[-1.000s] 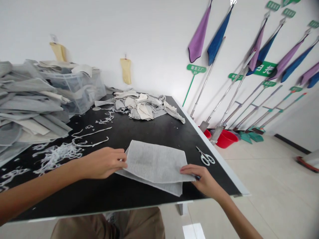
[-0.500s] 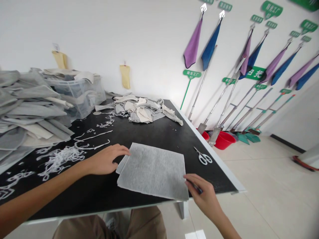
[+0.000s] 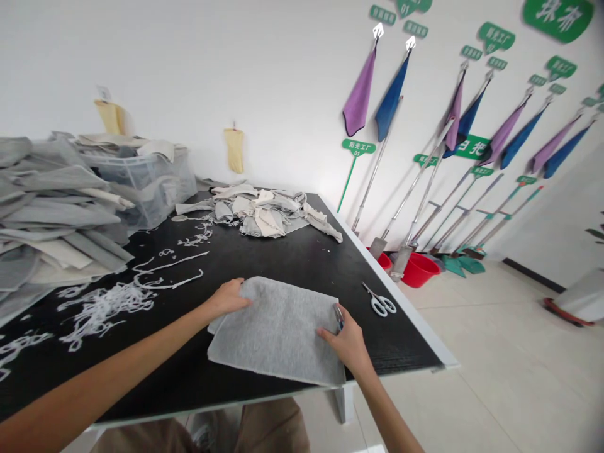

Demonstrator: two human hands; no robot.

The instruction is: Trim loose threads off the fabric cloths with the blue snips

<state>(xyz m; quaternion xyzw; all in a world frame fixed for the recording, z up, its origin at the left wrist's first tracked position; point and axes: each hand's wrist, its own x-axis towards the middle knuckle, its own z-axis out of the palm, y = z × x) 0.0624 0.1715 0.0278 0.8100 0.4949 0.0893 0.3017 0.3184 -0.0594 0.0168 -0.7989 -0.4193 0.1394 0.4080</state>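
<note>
A grey rectangular cloth, seemingly in two layers, lies near the table's front edge. At its upper left corner, my left hand pinches the fabric, thumb on top and fingers behind the edge. My right hand is at the right edge, its thumb over the cloth. In that hand is a small tool with a shiny metal part and a bit of blue; most of it is hidden by the fingers. Scissors with pale handles lie to the right of the cloth.
White thread scraps cover the left of the black table. Behind them rise a tall stack of grey cloths and a clear plastic bin. A crumpled cloth heap sits at the back. Red buckets stand on the floor.
My right hand has moved up along the cloth's right edge, its thumb now over the fabric. My left hand has closed on the upper left corner. The view has shifted slightly.
</note>
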